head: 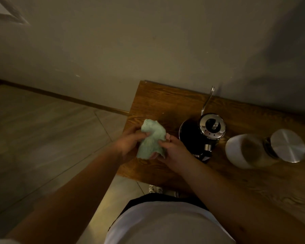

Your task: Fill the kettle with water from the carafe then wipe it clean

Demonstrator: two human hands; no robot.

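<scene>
A pale green cloth [151, 138] is bunched between both my hands above the left end of the wooden table [165, 103]. My left hand [130, 143] grips its left side, and my right hand [173, 150] pinches its right edge. Just to the right stands the black gooseneck kettle [197, 136] with a shiny metal lid [212, 126] and a thin spout [208, 99] pointing toward the wall. Further right the glass carafe [250, 150] stands with a round metal cap [287, 145]. Neither hand touches the kettle or the carafe.
The table stands against a plain wall [148, 50]. Its left edge drops to a tiled floor [42, 138] with a dark skirting board. My white shirt [165, 224] and a shoe [155, 189] show at the bottom.
</scene>
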